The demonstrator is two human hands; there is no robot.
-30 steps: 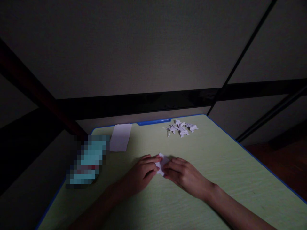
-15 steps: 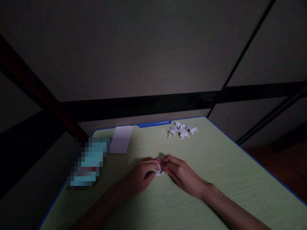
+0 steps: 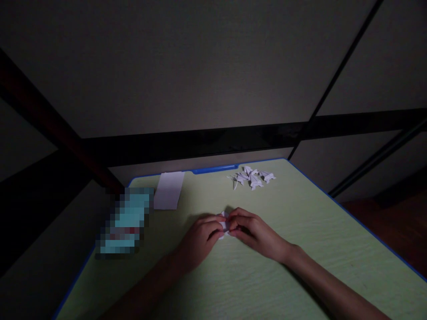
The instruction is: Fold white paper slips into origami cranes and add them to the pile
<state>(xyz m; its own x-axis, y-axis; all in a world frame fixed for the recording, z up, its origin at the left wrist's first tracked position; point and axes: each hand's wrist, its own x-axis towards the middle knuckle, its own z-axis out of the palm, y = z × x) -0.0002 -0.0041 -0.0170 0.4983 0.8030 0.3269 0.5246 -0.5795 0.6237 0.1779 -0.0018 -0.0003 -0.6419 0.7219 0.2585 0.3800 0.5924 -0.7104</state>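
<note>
White paper, right of the sheet and on its near side, sits pinched in the fingers of the left hand and the right hand, and could crease askew if either grip slips or pulls unevenly.

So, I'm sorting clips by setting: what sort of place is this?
Probably a room at home, perhaps a bedroom: a pale-green, blue-rimmed table stands before large grey-brown panels resembling wardrobe doors, with a glossy black band, and dark reddish-brown flooring shows at right.
</note>
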